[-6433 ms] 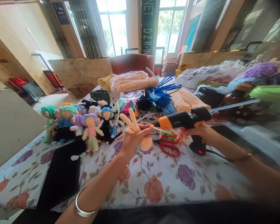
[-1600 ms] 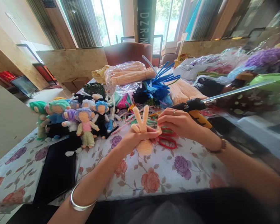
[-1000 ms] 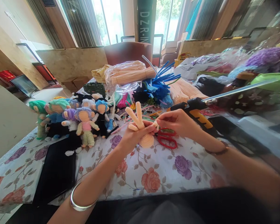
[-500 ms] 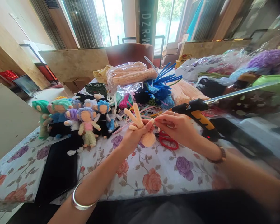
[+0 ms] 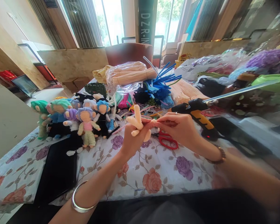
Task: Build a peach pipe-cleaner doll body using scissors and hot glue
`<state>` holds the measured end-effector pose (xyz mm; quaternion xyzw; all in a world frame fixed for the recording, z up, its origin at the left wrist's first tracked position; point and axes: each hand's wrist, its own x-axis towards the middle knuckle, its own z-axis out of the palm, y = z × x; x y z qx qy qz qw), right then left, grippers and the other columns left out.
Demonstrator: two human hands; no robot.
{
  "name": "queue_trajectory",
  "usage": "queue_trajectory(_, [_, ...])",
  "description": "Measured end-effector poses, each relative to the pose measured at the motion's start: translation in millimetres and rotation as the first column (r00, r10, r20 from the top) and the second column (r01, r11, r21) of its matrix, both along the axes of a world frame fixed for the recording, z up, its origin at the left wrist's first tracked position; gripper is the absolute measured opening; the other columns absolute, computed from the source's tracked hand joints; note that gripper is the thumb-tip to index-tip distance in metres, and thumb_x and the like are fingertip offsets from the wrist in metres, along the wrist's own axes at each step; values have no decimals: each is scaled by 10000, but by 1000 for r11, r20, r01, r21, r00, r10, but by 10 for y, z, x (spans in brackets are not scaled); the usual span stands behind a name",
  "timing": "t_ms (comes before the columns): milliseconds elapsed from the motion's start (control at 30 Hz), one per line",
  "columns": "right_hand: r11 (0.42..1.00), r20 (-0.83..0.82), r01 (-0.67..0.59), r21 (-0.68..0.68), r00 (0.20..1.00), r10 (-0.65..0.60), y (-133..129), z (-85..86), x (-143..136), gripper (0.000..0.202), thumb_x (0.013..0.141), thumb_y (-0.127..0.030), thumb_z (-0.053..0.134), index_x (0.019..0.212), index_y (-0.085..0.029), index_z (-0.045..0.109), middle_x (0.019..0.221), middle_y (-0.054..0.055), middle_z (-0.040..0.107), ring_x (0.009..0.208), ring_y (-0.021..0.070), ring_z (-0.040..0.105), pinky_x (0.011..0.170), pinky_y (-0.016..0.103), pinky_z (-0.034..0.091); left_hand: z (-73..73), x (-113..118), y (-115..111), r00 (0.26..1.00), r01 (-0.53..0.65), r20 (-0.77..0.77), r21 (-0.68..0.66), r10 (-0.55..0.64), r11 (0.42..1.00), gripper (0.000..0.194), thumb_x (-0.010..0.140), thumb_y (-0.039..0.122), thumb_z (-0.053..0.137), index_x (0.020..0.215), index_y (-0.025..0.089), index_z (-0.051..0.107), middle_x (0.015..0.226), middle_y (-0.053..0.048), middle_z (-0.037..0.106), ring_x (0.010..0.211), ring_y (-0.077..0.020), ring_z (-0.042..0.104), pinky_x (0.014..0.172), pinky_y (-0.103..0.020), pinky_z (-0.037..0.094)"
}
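Observation:
My left hand is closed around a peach-coloured doll body made of fuzzy pipe cleaner. Two of its limbs stick up past my fingers, and its round head, mostly hidden by the hand, shows below. With thumb and fingers pinched, my right hand grips a small end of the same doll body, right against my left fingertips. Red-handled scissors lie on the cloth just under my right hand. Beyond that hand stands a black and orange glue gun with a long clear stick and a red light.
Several finished yarn-like dolls stand together at the left, beside a black flat panel. Bundles of blue pipe cleaners and wrapped peach ones lie at the back. Plastic-wrapped materials fill the right. A floral tablecloth covers the table.
The left hand has turned the doll body, so its limbs point differently and its round head is more hidden. The right fingers stay pinched on its small end.

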<state>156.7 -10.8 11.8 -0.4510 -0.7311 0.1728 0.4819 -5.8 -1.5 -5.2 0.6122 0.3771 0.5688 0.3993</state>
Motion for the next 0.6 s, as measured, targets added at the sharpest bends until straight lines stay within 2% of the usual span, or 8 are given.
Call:
queue_trajectory(200, [993, -113, -38, -109, 993, 26, 0, 9, -14, 212, 742, -385, 693, 729, -174, 715, 700, 36, 686, 613, 151, 636, 549, 260, 512, -5, -9, -22, 997, -55, -40, 88, 59, 995, 116, 758, 301, 675, 781, 193, 708, 844, -24, 713, 781, -139, 642, 715, -258, 505])
queue_trajectory(400, [989, -149, -58, -137, 988, 38, -2, 12, -14, 215, 732, -384, 699, 718, -170, 708, 694, 40, 690, 629, 166, 653, 565, 271, 531, 37, -16, -40, 994, -66, -84, -4, 66, 998, 234, 742, 351, 686, 918, 205, 737, 896, -38, 727, 741, -148, 629, 660, -265, 500])
queue_trajectory(533, [996, -76, -16, -86, 997, 9, -12, 3, -15, 197, 753, -359, 683, 735, -166, 716, 703, 40, 682, 607, 146, 634, 570, 266, 520, 45, -23, -27, 998, -6, -59, -33, 4, 999, 200, 750, 348, 679, 879, 208, 739, 987, -41, 716, 841, -158, 629, 719, -262, 493])
queue_trajectory(600, [999, -2, 25, -29, 1000, -25, -23, 10, -17, 187, 768, -343, 670, 745, -165, 723, 701, 37, 674, 576, 126, 598, 549, 258, 492, 46, -25, -20, 999, 18, -44, -40, -20, 999, 189, 752, 349, 677, 856, 203, 735, 953, -38, 713, 797, -140, 617, 682, -247, 481])
